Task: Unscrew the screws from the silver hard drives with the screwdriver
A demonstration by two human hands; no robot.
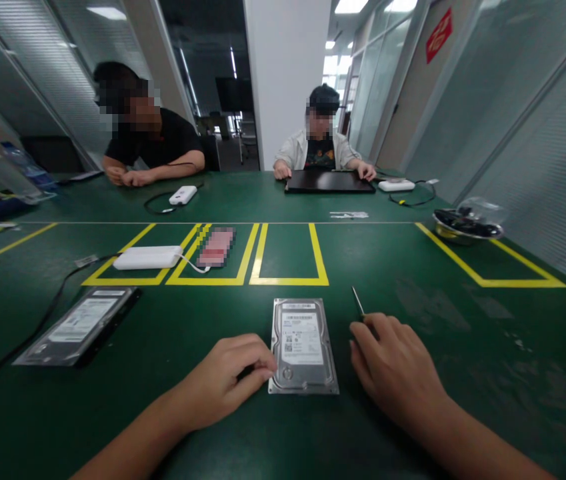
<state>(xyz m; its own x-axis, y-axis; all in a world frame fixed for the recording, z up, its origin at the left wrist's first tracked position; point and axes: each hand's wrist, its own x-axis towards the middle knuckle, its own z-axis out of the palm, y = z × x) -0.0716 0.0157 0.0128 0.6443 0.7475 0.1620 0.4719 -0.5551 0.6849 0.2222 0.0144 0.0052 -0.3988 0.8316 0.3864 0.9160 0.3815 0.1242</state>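
Note:
A silver hard drive [303,343] with a white label lies flat on the green table, directly in front of me. My left hand [243,373] has its thumb and fingers closed at the drive's left edge. To the right of the drive, my right hand [387,357] rests on the table, fingers curled over a screwdriver [358,302]. Only the thin metal shaft sticks out past the fingers, pointing away from me; the handle is hidden under the hand. A second hard drive [83,323] in a clear bag lies farther to the left.
Yellow tape boxes mark the table [203,407]. A white power bank [147,257] and a pink phone [217,247] lie beyond the drives. A bowl [467,225] of dark parts stands at right. Two people sit opposite; one holds a black flat panel [330,181].

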